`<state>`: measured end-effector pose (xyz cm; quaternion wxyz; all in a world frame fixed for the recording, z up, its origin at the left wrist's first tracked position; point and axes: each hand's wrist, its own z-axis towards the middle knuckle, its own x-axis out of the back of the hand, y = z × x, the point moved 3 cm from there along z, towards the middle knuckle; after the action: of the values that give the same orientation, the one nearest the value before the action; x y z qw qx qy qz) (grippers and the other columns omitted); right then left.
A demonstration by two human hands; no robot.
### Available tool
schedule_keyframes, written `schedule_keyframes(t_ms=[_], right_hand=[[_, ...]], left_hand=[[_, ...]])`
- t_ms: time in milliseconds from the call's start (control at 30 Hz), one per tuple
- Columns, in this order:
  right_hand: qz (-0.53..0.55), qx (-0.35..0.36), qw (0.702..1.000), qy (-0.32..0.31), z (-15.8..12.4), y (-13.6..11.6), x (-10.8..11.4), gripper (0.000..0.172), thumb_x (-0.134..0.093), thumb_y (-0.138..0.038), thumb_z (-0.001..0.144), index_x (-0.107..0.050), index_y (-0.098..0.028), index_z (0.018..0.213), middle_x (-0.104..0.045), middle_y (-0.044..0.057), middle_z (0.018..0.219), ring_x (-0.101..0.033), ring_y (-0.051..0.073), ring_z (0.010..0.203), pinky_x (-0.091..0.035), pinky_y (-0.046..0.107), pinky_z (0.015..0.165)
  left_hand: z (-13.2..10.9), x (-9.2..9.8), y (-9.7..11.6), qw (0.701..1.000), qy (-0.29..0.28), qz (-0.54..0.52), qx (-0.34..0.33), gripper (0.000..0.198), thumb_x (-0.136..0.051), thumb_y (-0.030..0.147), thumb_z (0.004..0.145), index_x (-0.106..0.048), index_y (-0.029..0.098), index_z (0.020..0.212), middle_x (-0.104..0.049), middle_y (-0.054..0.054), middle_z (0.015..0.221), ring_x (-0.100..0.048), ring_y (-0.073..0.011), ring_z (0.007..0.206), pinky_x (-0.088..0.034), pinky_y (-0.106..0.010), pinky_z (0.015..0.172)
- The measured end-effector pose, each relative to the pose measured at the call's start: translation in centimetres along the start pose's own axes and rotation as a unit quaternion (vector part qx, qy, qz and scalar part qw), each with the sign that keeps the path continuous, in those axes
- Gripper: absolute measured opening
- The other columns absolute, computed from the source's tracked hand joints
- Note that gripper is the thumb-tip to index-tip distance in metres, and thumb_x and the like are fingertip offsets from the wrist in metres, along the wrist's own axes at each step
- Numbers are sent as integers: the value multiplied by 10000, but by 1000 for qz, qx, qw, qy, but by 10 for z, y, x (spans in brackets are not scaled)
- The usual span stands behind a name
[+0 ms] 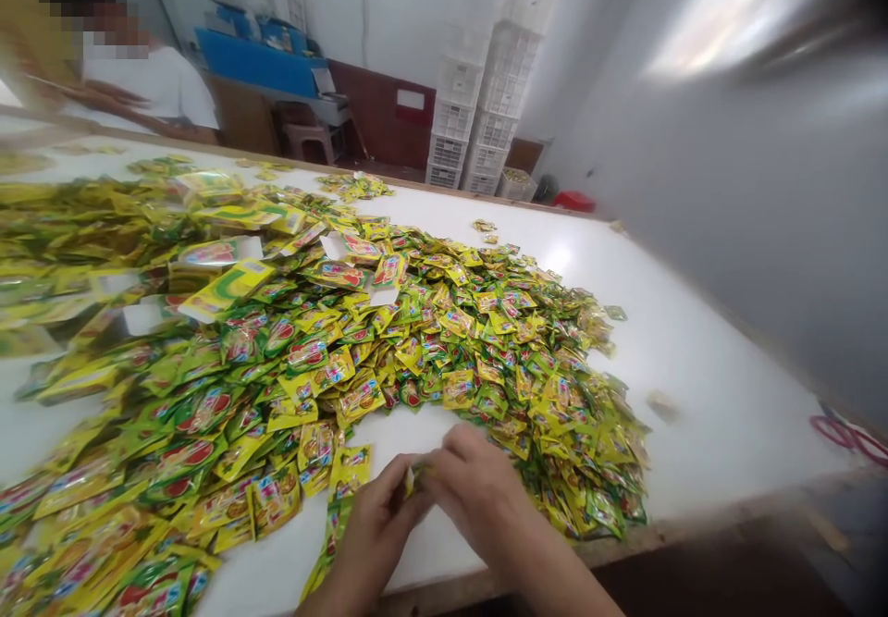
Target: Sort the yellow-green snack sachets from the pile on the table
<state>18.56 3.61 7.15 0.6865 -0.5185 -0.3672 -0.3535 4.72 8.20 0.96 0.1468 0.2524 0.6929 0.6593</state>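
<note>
Two hands [430, 506] closed together, pinching one small yellow sachet [410, 481] at the near edge of the worktop [728, 432]. Large heap of yellow-green sachets [388, 349] just ahead, spreading to left edge. Stacked white crates [478, 108] beyond far edge.

- Centre: foil sachets [444, 339], glossy yellow and green, printed with red round patches
- Around them: white tabletop [721, 413], plain, edged in tan wood [694, 526]
- 12 o'clock: white lattice crates [478, 108], beside a dark maroon wall panel [375, 108]
- 11 o'clock: bright blue board [256, 62]
- 10 o'clock: co-worker's white shirt [166, 85]
- 1 o'clock: red tub [573, 201]
- 3 o'clock: red coil [846, 437]
</note>
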Motion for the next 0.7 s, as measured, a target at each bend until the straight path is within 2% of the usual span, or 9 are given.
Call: schedule_keyframes(t_ms=[100,167,233,367,467,567,700], right_hand=[[-20,32,998,-47,2,-8,5,86,-556,-183,920,-615,-220,971,-546,50,890,-505,220,856,-428,306,706],[21,17,998,-59,2,-10,9,189,-556,-141,912,-583,-228,1078,-568,52,963,-525,213,899,-437,301,758],[67,-11,996,-50,0,-9,10,220,-558,-121,911,-557,-231,1102,-586,42,992,-548,195,899,-435,289,791],[113,-36,993,12,0,-3,-4,123,-609,-148,894,-565,-222,982,-607,17,902,-566,182,843,-413,277,752],[107,-6,993,41,1,0,-14,59,-605,-164,899,-575,-215,900,-594,18,840,-550,183,817,-395,282,714],[55,46,996,51,0,3,-17,105,-539,-167,930,-575,-207,839,-580,33,782,-513,200,797,-390,312,714],[28,131,990,46,-5,2,-15,211,-416,-66,936,-584,-193,947,-616,70,857,-503,206,813,-403,333,728]], left_hand=[[-1,0,0,999,-13,-41,-9,237,-696,363,795,-682,215,980,-690,-11,796,-582,-193,724,-441,-244,640],[-2,0,-4,996,-20,-83,-2,255,-706,369,788,-677,214,989,-703,-25,871,-605,-214,815,-465,-262,708],[-3,1,-10,991,-28,-126,23,272,-724,370,772,-672,205,982,-700,-30,885,-604,-214,829,-473,-273,721],[-7,4,-21,984,-20,-167,50,249,-743,365,754,-658,181,899,-673,-27,821,-577,-196,785,-474,-281,700],[-10,5,-22,985,-11,-167,47,274,-715,405,770,-648,186,922,-664,-29,834,-573,-207,802,-475,-292,704],[-11,5,-19,987,-3,-155,49,313,-711,439,759,-652,192,942,-665,-35,844,-581,-222,820,-474,-296,710],[-12,6,-11,988,-7,-152,30,286,-654,456,801,-644,204,937,-647,-25,832,-565,-206,795,-463,-271,696]])
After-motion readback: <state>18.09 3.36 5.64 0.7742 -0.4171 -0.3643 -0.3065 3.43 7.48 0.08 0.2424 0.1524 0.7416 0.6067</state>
